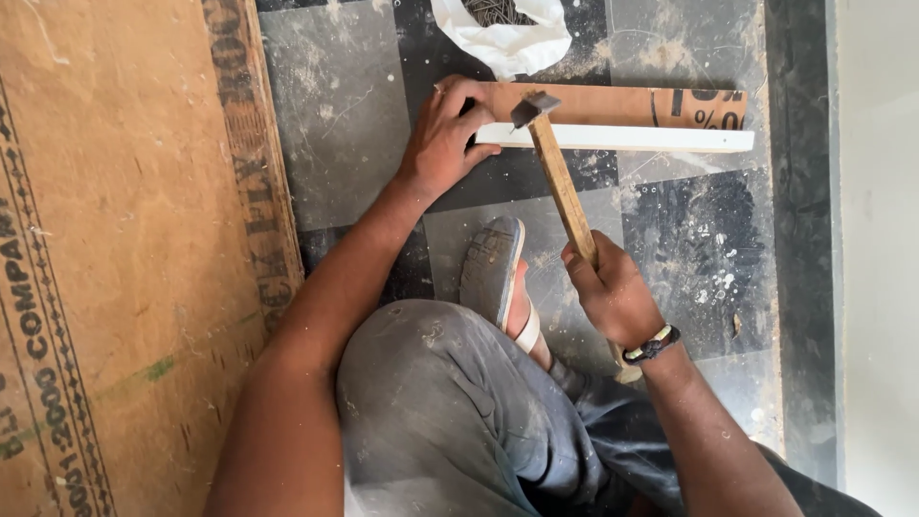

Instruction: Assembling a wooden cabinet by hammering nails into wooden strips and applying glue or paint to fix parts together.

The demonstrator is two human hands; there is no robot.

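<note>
My right hand (613, 292) grips the wooden handle of a hammer (560, 182). The hammer's dark metal head (532, 107) sits just above the left end of a narrow white-faced strip (632, 139). That strip lies along the front edge of a brown plywood piece (613, 103) on the floor. My left hand (448, 134) presses on the left end of the plywood and strip, its fingers curled right beside the hammer head; whether they pinch a nail is hidden.
A white plastic bag (503, 33) with dark nails inside lies just beyond the plywood. A large printed plywood sheet (115, 258) fills the left. My sandalled foot (493, 273) and grey trousers (440, 412) rest on the dusty black-and-grey tiled floor (335, 124). A pale wall (881, 239) runs along the right.
</note>
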